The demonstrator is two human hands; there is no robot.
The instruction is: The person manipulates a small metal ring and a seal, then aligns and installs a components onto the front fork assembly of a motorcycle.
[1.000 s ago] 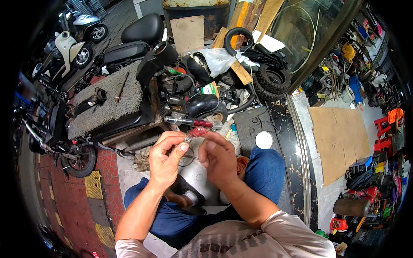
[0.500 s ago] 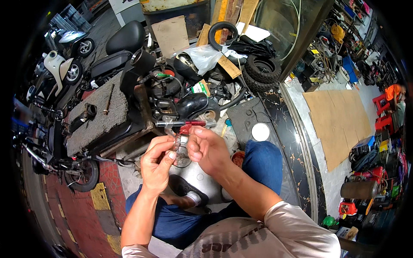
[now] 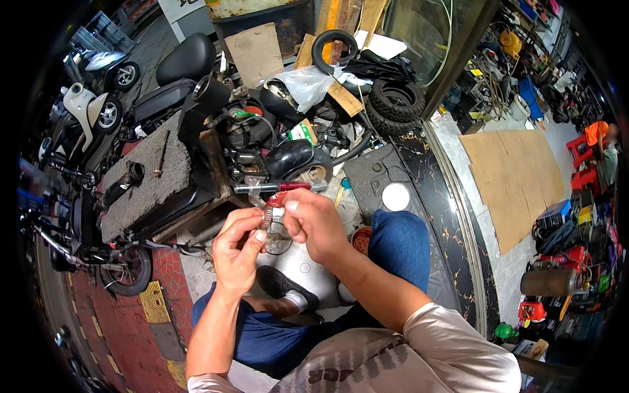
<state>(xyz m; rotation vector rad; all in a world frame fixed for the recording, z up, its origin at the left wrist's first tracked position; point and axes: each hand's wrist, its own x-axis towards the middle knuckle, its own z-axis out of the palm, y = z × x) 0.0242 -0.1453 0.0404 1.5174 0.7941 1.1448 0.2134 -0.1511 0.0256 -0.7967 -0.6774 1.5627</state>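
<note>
My left hand (image 3: 239, 245) pinches a small ribbed metal part (image 3: 268, 219) upright between thumb and fingers. At its top is a glossy red piece (image 3: 278, 198), perhaps cloth or thick grease; I cannot tell which. My right hand (image 3: 318, 219) is closed, its thumb and forefinger pressed on that red piece. Both hands are close together over the pale ground in front of my knees. Just beyond them lies a red and silver tube-like shock absorber (image 3: 278, 187). A small tub with reddish contents (image 3: 361, 240) sits beside my right knee, partly hidden by it.
A bench with a rough grey top (image 3: 141, 190) stands at the left, with a rod (image 3: 160, 154) and a dark fitting on it. Ahead are heaped scrap parts, stacked tyres (image 3: 396, 108) and planks. A white round lid (image 3: 396, 197) and flattened cardboard (image 3: 514, 183) lie rightward.
My right fingers have shifted slightly left and down, closing onto the red piece at the top of the ribbed part. My left hand keeps its pinch. The view has shifted slightly.
</note>
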